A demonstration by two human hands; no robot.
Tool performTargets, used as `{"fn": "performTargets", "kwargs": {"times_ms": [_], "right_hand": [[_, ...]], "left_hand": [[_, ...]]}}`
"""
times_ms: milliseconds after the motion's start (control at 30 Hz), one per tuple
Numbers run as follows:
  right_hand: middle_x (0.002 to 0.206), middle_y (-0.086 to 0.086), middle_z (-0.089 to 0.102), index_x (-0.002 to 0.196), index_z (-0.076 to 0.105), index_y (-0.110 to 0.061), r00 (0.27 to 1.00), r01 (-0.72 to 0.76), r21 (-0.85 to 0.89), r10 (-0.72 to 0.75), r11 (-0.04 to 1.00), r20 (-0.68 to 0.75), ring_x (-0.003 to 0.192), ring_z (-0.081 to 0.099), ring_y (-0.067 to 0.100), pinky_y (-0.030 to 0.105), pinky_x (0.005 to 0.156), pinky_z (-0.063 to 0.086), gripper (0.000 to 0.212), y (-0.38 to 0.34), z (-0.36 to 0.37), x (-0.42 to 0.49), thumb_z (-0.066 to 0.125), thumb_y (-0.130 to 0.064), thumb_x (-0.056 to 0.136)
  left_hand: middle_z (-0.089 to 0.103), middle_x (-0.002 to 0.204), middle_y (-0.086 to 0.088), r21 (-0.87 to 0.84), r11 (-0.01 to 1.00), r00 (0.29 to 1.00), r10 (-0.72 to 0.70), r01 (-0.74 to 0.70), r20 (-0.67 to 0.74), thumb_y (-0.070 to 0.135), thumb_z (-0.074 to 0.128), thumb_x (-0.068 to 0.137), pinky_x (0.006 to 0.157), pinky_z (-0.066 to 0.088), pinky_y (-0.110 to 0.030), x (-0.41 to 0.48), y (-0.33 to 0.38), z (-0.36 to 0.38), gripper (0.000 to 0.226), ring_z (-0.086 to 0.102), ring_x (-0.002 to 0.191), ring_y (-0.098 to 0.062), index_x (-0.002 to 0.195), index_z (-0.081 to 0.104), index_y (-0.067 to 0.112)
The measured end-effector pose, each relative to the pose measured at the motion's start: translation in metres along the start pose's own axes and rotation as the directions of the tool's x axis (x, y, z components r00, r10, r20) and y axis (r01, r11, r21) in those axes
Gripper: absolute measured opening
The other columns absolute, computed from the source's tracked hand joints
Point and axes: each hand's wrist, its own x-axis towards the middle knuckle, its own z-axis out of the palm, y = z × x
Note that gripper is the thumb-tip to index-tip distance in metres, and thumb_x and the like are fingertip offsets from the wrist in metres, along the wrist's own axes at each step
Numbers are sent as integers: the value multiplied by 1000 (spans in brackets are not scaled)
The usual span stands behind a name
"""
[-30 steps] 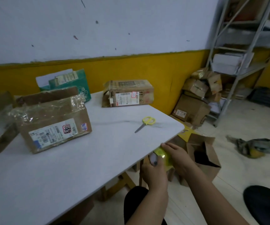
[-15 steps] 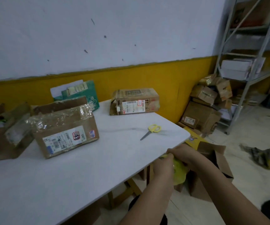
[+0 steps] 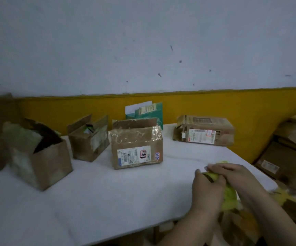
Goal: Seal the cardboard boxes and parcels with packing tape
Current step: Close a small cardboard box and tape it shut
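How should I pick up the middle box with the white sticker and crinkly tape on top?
Take the labelled box by its two short ends, reaching in from the front. It is wider than tall, so the ends probably give a steady hold. The crinkled tape on top looks loose and the back flap stands up, so the top is a poor grip.

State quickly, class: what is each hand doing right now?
Left hand: grips the yellow-green roll, probably tape.
Right hand: fingers curled over the top of the same roll, pinching it.
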Motion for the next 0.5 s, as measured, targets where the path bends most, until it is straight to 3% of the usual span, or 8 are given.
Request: {"fn": "performTargets", "kwargs": {"times_ms": [100,167,267,333,433,500], "right_hand": [[82,-6,77,92,80,-12,991,130,65,-131,989,24,73,69,-3,4,57,47,10,-7,44,4,71,-14,86],[89,-3,77,99,78,-14,981,175,138,-185,975,60,83,71,2,9,66,51,15,-11,70,5,70,-10,87],[93,2,77,97,78,-11,966,211,212,-236,954,101,93,71,15,22,80,52,17,-17,107,8,70,-3,85],[91,2,77,93,78,-11,963,218,252,-250,943,100,93,71,18,26,82,52,13,-20,126,9,72,-4,84],[86,-4,77,87,78,-19,956,280,253,-294,926,18,87,71,12,24,78,51,12,-23,146,11,73,-8,84],[89,-8,77,88,78,-22,941,331,235,-337,914,-17,87,70,6,23,79,51,14,-24,154,14,72,-9,85]], "left_hand": [[54,140,-6,84,986,987,147,-141,-72,32,58,96,103,47,-32,4,0,-46,65,54,125,-20,152,28,19],[51,145,-1,104,977,977,196,-187,-85,32,59,95,105,45,-32,6,-3,-73,69,51,130,-19,155,24,26],[64,127,4,45,964,958,266,-263,-107,30,62,88,100,50,-35,7,-13,-109,54,60,117,-15,136,44,46],[68,117,8,34,948,937,319,-318,-139,28,63,86,97,53,-36,11,-19,-128,44,63,109,-10,118,49,55],[68,107,3,43,925,911,379,-377,-165,28,63,90,90,55,-35,20,-25,-144,40,65,100,-12,113,49,57],[61,93,-5,36,915,900,401,-401,-172,30,64,91,77,52,-31,25,-25,-151,40,62,87,-16,115,46,56]]}}
